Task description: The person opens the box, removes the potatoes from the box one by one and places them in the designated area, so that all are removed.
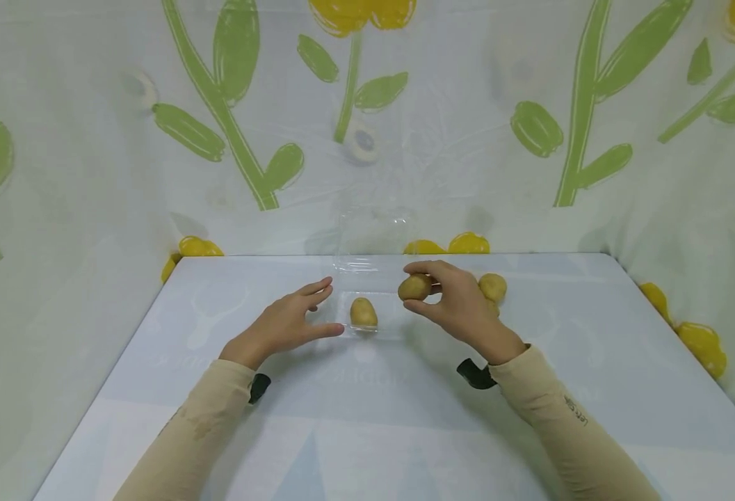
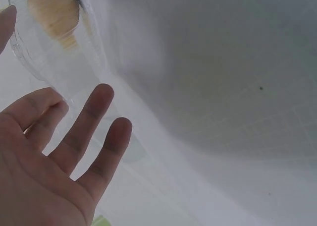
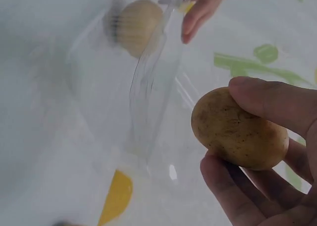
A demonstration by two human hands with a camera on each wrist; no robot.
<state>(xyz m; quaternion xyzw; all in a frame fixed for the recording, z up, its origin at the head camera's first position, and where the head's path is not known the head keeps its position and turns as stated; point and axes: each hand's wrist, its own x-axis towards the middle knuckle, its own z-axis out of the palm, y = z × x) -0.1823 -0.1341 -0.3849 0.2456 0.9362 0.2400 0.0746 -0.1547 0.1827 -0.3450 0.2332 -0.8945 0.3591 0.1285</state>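
A potato (image 1: 414, 287) is held in the air between the thumb and fingers of my right hand (image 1: 464, 306), just right of a clear plastic container (image 1: 393, 327). In the right wrist view the same potato (image 3: 233, 132) shows brown marks on its skin. Another potato (image 1: 363, 313) lies inside the container, whose hinged lid (image 1: 373, 240) stands up at the back. My left hand (image 1: 282, 323) is at the container's left side, fingers extended and thumb spread, holding nothing. Whether its fingertips touch the plastic wall (image 2: 74, 80), I cannot tell.
Behind my right hand, more potatoes (image 1: 492, 286) lie on the white table (image 1: 367, 431), partly hidden by the hand. A flower-printed curtain (image 1: 442, 139) hangs along the table's back edge and sides.
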